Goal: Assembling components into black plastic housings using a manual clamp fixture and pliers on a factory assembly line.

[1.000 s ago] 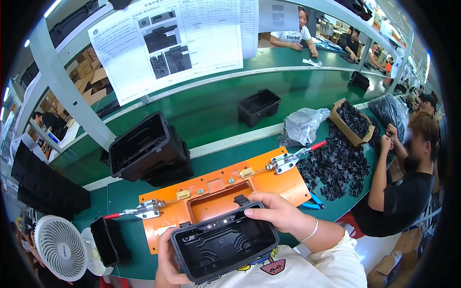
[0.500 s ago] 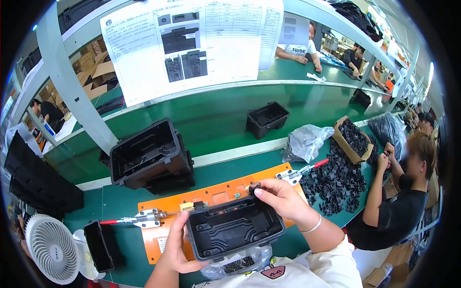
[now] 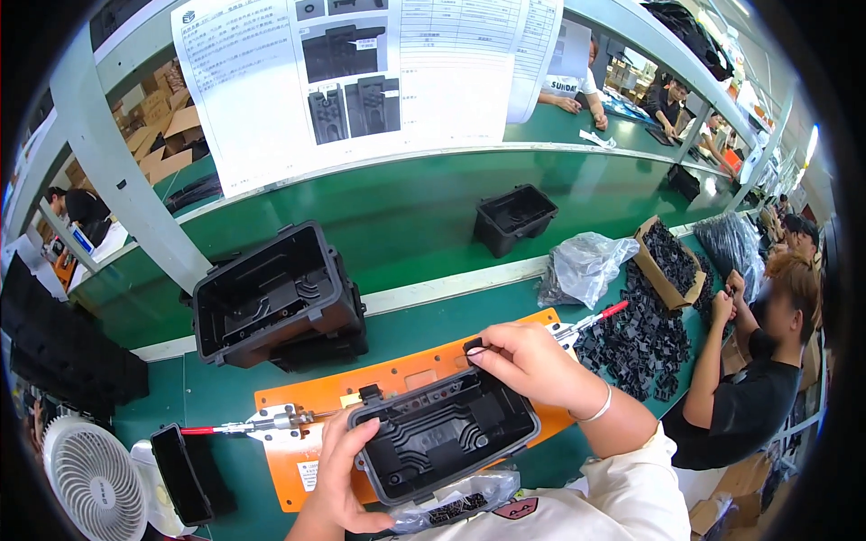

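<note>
Head view, from largest to smallest: a green work surface (image 3: 424,216) curves across the middle of the frame, glossy and smooth, with a pale strip along its near edge. Above it, at the upper centre, hangs a big white instruction sheet (image 3: 361,81) with dark photos of moulded parts and blocks of small print. At centre left a deep black plastic housing (image 3: 271,298) sits tilted, its open side ribbed within. Below it an orange flat fixture plate (image 3: 298,451) lies on the bench, with a red-handled toggle clamp (image 3: 248,424) at its left end and another clamp (image 3: 591,322) at its right.

Over the plate, at lower centre, is the black plastic tray-like shell (image 3: 442,437), rectangular with rounded corners, matte, its inside stepped and ribbed. The left hand (image 3: 338,473) grips its left edge, thumb over the rim and fingers curled beneath. The right hand (image 3: 528,361) rests at the shell's upper right corner, fingers closed in a pinch on a small black clip (image 3: 473,345) just at the rim.

At right, a heap of small black clips (image 3: 636,338) spills from an open brown carton (image 3: 667,261), beside a crumpled clear plastic bag (image 3: 586,266). A white round fan (image 3: 90,478) stands at lower left.
</note>
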Demonstrator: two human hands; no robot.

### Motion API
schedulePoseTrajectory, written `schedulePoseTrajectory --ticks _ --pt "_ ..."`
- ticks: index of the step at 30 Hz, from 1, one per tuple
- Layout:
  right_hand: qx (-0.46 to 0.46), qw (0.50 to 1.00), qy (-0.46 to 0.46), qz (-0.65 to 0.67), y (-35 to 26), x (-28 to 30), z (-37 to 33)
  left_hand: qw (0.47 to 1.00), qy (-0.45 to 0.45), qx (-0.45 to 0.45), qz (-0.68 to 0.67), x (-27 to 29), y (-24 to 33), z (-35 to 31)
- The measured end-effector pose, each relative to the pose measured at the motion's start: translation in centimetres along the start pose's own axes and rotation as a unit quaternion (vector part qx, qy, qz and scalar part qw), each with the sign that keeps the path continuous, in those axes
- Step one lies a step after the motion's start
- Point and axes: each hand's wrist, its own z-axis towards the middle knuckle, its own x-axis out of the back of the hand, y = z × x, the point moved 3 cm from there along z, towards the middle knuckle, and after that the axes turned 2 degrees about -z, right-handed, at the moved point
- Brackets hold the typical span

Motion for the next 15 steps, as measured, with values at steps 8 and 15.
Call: schedulePoseTrajectory --ticks 8,15 --pt "-0.172 0.981 -0.084 0.01 7.3 3.9 6.8 0.97 -0.051 -0.041 0.234 -0.4 0.3 1.6" --pt "-0.167 0.826 -0.101 -0.528 24.5 4.2 11.9 0.962 -0.069 0.008 0.265 0.0 -0.2 0.5"
